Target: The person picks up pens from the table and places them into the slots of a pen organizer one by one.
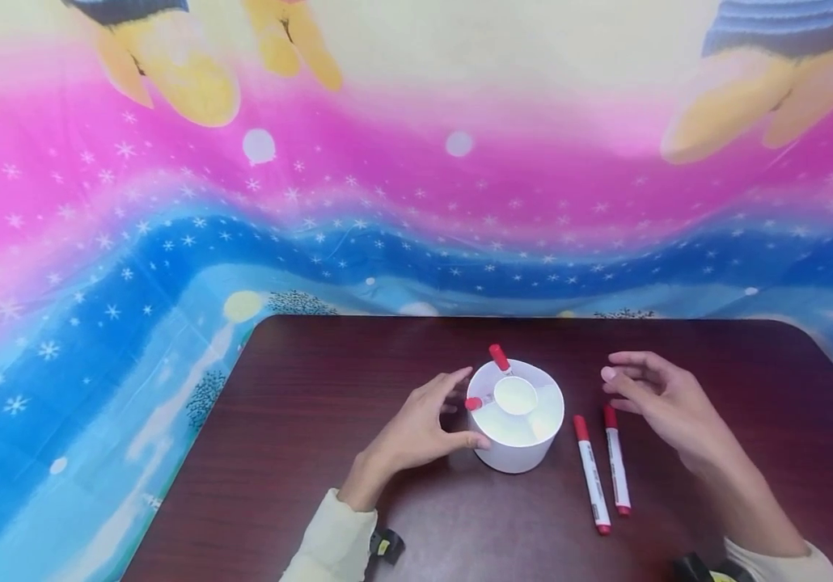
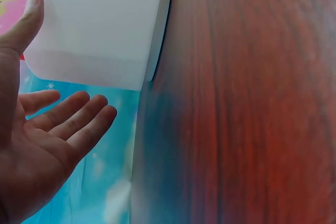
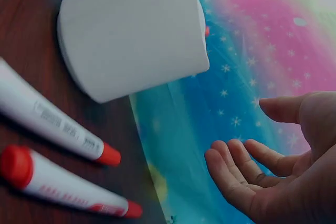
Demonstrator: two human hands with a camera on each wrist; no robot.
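Observation:
A round white organizer [image 1: 517, 457] with a small central cup stands upright on the table. Two red-capped markers lean in its compartments, one marker [image 1: 499, 357] at the back rim and another marker [image 1: 474, 402] at the left. My left hand [image 1: 422, 422] is beside the organizer, thumb and fingers spread around its left side; the left wrist view shows the palm holding nothing. To the right, my right hand [image 1: 667, 402] hovers with loosely bent fingers and nothing between them. Below it lie two white markers with red caps, the nearer marker [image 1: 592, 477] and the farther marker [image 1: 617, 462].
The dark wood-grain table [image 1: 300, 388] has rounded far corners. Behind it hangs a pink and blue cloth [image 1: 387, 194] with snowflakes. Black straps with wrist devices show at both sleeves, the left device [image 1: 387, 546] beside the pale cuff.

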